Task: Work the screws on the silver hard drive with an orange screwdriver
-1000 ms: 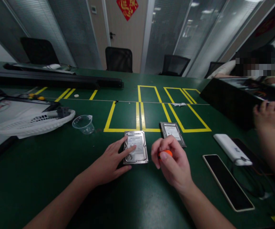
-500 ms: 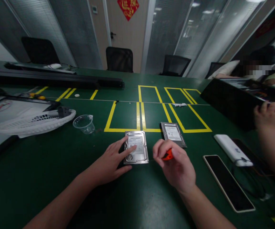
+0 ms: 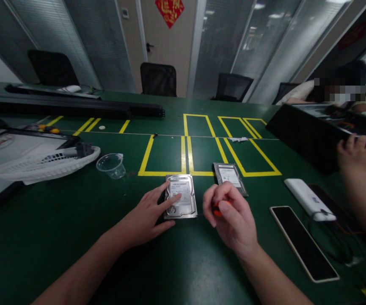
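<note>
A silver hard drive [image 3: 185,208] with a white label lies flat on the green table in front of me. My left hand [image 3: 152,208] is open, fingers spread, with fingertips resting on the drive's top and the thumb by its near edge. Closed around the orange-red handle of a screwdriver [image 3: 220,208] is my right hand [image 3: 235,218], just right of the drive. A thin shaft seems to run from the handle to the drive's near right corner; its tip is too small to make out. Behind my right hand lies a second hard drive [image 3: 231,176], partly covered by the fingers.
A clear plastic cup [image 3: 112,166] and a white mesh basket [image 3: 46,165] stand left. On the right are a phone [image 3: 305,243], a white power bank [image 3: 310,200] with a cable, and a black case [image 3: 303,140] touched by another person's hand [image 3: 359,152]. Yellow tape [image 3: 157,173] marks the table.
My right hand has turned a little around the screwdriver, with the thumb shifted across the handle. The left hand and both drives hold their places.
</note>
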The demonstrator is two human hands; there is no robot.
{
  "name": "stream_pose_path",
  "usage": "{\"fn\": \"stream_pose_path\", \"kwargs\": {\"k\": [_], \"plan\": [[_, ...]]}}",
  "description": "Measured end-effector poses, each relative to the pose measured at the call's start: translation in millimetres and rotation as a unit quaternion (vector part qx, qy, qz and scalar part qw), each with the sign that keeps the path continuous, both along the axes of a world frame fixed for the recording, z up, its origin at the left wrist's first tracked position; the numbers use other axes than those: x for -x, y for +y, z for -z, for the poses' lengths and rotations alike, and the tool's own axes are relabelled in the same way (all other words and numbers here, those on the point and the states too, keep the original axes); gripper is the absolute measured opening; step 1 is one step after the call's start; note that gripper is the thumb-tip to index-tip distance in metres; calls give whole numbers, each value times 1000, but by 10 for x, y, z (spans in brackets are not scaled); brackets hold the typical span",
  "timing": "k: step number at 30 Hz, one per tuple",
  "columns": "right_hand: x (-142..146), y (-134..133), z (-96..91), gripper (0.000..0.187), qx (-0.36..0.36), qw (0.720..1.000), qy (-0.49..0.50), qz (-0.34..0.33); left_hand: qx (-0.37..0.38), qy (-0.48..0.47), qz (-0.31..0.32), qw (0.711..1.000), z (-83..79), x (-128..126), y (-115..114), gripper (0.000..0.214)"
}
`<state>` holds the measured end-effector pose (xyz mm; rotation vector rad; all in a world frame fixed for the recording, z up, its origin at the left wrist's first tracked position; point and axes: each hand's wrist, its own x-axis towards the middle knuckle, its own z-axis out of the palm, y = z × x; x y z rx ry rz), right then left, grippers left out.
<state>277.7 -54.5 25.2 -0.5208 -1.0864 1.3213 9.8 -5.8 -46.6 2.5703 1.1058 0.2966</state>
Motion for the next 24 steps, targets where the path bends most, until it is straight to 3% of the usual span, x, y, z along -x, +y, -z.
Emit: {"fn": "stream_pose_path", "kwargs": {"k": [12,24], "plan": [[-3,-10,-22,28,-16,1000,-6,5,9,9,-1,1000,-2,0,-1,91],[1,3,-8,21,-14,1000,-19,19,12,3,-3,1000,9,1,5,90]]}}
